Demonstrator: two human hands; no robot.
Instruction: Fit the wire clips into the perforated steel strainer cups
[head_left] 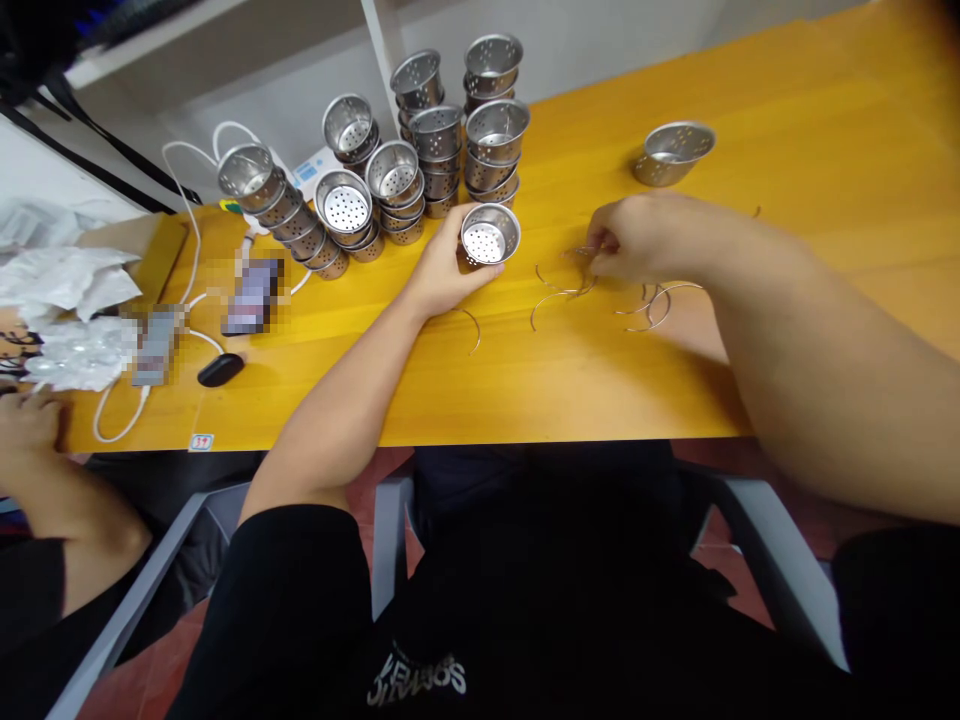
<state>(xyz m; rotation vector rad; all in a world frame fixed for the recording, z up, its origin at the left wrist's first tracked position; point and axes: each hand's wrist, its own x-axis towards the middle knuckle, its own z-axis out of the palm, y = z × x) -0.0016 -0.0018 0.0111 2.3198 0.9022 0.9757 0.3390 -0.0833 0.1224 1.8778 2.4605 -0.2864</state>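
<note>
My left hand is wrapped round a small perforated metal cup, its open top tilted toward me. Over the table, my right hand has its thumb and fingers pinched together on a thin curved wire; which part of it lies inside the fingers is hidden. Several more bent wires lie loose beneath and beside that hand. One curved wire rests just below my left hand. Another perforated cup stands alone behind my right hand.
Stacks of perforated metal cups stand behind my left hand; one stack leans. Left of them are a phone, white cables, a black mouse-like object and plastic bags. Another person's hand rests at the far left edge.
</note>
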